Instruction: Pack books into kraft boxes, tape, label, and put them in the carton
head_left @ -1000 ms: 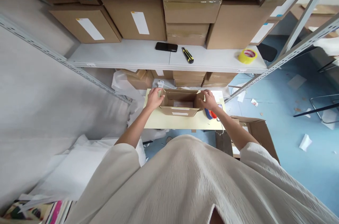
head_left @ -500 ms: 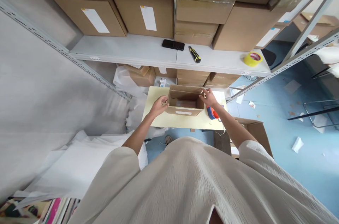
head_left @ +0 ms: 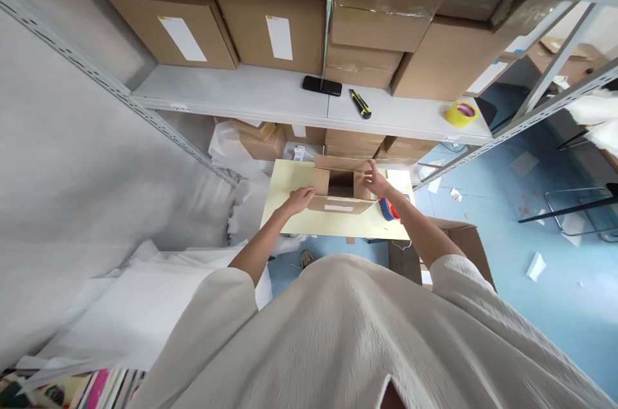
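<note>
A small open cardboard box (head_left: 338, 204) sits on a pale yellow table (head_left: 290, 219) below the shelf. My left hand (head_left: 302, 198) presses on the box's left side flap, folding it inward. My right hand (head_left: 375, 179) grips the right side flap at its top edge. A white label shows on the near flap. The inside of the box is dark and I cannot tell what it holds.
A red and blue tape dispenser (head_left: 386, 208) lies right of the box. The white shelf (head_left: 241, 96) above carries a black phone (head_left: 322, 85), a yellow utility knife (head_left: 360, 104), a yellow tape roll (head_left: 461, 113) and stacked cartons. An open carton (head_left: 463, 238) stands on the blue floor at right.
My left hand moved from the box's left wall onto its flap and pushed it inward. My right hand shifted up along the right flap. The side flaps have closed in.
</note>
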### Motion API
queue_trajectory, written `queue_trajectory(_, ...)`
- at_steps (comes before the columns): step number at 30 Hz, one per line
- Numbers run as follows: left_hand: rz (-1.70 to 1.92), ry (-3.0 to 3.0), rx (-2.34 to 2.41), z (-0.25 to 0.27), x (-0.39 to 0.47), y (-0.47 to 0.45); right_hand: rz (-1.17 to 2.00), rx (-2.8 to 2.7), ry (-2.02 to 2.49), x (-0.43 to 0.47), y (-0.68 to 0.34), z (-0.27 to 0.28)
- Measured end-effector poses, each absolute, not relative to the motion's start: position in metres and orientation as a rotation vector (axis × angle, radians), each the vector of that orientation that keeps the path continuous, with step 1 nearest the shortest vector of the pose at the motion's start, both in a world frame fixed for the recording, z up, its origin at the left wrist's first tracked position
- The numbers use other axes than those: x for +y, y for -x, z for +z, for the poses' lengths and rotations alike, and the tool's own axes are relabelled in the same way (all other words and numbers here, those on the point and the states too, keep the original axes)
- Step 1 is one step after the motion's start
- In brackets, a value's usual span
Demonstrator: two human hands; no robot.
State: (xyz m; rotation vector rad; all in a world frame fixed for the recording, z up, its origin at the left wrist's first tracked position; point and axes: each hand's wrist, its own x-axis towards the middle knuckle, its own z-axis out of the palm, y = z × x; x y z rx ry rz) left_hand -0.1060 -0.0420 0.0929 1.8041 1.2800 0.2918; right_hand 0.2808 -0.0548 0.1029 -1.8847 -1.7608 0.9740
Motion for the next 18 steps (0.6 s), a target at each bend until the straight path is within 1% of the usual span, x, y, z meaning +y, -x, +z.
queue_trajectory(5,0.404,-1.781,1.327,0.093,-0.039,0.102,1.012,-1.620,1.861,-0.058,-0.282,0.101)
queue_trajectory(10,0.331,-1.835,1.473,0.093,-0.030,0.089,0.994,-1.544,1.851,-0.064,-0.281,0.106)
queue_trajectory(12,0.363,-1.843,1.549,0.092,-0.027,0.082,0.925,-1.589,1.860,-0.068,-0.282,0.107)
queue_trajectory(15,0.525,-1.951,1.614,0.091,-0.029,0.073,0.769,-1.693,1.924,-0.073,-0.285,0.106)
queue_trajectory(18,0.651,-2.167,1.542,0.090,-0.034,0.069,0.626,-1.801,1.981,-0.081,-0.288,0.100)
